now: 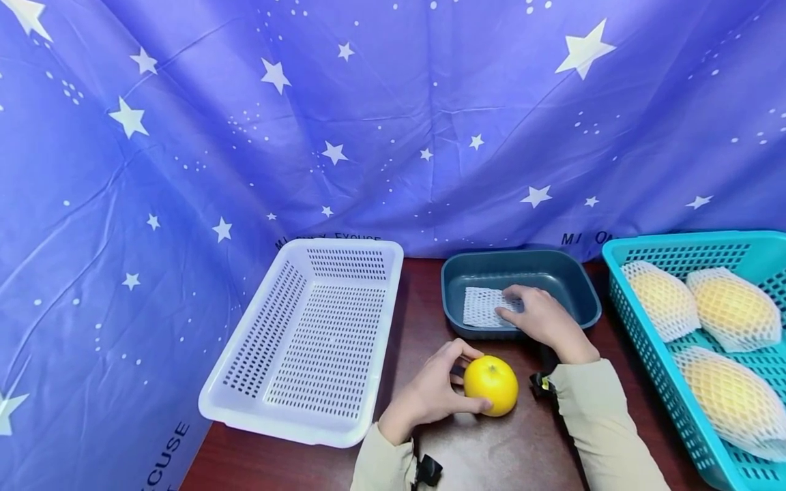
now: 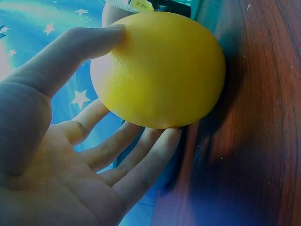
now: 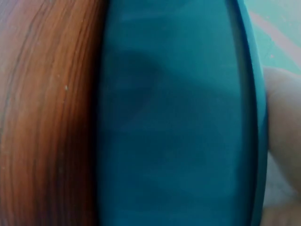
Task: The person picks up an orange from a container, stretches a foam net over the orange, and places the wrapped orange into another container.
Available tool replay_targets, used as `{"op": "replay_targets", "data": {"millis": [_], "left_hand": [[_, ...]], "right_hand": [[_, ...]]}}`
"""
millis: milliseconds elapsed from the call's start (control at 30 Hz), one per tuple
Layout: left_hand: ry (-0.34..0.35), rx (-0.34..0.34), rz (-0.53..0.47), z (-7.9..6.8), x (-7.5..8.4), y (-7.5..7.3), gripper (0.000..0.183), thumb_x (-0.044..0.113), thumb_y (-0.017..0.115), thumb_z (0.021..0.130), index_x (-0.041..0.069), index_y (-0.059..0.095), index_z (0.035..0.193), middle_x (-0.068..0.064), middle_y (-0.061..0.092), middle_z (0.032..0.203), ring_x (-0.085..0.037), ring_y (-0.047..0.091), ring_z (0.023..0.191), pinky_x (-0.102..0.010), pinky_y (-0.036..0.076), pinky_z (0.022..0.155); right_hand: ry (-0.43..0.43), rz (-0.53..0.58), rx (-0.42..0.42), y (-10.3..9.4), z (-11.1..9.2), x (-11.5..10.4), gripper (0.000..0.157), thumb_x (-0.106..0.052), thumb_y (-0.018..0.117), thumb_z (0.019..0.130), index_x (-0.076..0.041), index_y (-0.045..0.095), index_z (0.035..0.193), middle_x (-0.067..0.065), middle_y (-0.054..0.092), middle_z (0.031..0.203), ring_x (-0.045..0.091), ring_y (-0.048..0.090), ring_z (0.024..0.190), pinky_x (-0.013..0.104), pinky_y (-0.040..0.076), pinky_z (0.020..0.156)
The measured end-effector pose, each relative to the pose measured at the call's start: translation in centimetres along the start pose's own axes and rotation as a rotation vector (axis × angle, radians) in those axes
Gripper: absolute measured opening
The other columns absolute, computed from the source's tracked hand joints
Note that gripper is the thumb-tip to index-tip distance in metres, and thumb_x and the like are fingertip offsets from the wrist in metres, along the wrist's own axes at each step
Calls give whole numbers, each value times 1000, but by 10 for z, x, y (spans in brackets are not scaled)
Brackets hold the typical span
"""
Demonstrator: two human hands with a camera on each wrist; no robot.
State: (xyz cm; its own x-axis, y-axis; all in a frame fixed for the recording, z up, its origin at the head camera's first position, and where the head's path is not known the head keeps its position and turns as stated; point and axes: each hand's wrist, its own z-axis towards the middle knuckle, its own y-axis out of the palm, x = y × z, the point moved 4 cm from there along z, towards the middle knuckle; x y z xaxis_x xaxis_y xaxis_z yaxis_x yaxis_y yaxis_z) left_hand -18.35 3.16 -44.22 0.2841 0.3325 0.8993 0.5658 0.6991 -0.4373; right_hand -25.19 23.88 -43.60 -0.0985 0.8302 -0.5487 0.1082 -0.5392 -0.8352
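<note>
A round, glossy yellow citrus fruit (image 1: 491, 386) is at the front middle of the table. My left hand (image 1: 432, 389) grips it from the left, thumb at the near side and fingers at the far side. The left wrist view shows the thumb and fingertips against the citrus fruit (image 2: 162, 70). Behind it stands a dark blue-green tray (image 1: 451, 273) with a flat white foam net (image 1: 482, 307) lying inside. My right hand (image 1: 540, 317) reaches over the tray's near rim, thumb and fingers bent at the net's right end; I cannot tell whether they pinch it.
A white perforated basket (image 1: 383, 341) stands at the left. At the right is a teal basket (image 1: 645, 361) with several yellow fruits (image 1: 731, 307) in white foam nets. A blue starred cloth (image 1: 393, 102) hangs behind the brown wooden table (image 1: 264, 464).
</note>
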Motion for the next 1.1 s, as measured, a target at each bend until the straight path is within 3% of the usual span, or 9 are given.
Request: {"op": "replay_targets", "data": {"millis": [167,367,500,633,867,1100], "left_hand": [[6,3,-7,-1,2,1,55,14,86,75,13,56,121,1,57,120,-1,56,102,-18,53,85],[6,-2,-1,-1,3,2,55,15,86,75,14,56,121,1,57,120,-1,56,102,-18,53,85],[12,-8,-6,0,4,3,55,15,86,76,13,55,122,0,57,121,-2,57,103,-18,53,85],[19,-6,-13,0,4,3,55,14,86,76,13,55,121,0,57,121,-3,57,103,-17,53,85],[11,-7,-23,-1,5,3,55,14,86,76,13,55,121,0,57,121,-3,57,104,-17,53,85],[4,1,-6,0,1,0,55,15,86,76,13,55,122,0,57,121,-3,57,103,-18,53,85]], "right_hand": [[8,-14,16,-4,1,-2,48,-26,68,93,7,59,126,29,57,129,46,49,121,62,41,101],[56,-62,9,-7,0,0,61,-28,71,91,9,51,136,34,45,141,52,32,132,68,31,106],[78,-59,-12,-7,-1,3,62,-29,70,91,9,50,136,33,53,134,51,36,129,67,35,103],[90,-12,-2,-7,-2,4,53,-25,68,93,7,53,132,29,60,123,46,40,122,63,41,96],[21,5,127,-11,-4,2,20,-11,64,94,1,65,110,25,64,111,41,53,104,59,46,91],[-46,60,319,-13,-10,-5,14,-10,64,95,0,66,105,23,65,109,40,59,98,59,48,87]]}}
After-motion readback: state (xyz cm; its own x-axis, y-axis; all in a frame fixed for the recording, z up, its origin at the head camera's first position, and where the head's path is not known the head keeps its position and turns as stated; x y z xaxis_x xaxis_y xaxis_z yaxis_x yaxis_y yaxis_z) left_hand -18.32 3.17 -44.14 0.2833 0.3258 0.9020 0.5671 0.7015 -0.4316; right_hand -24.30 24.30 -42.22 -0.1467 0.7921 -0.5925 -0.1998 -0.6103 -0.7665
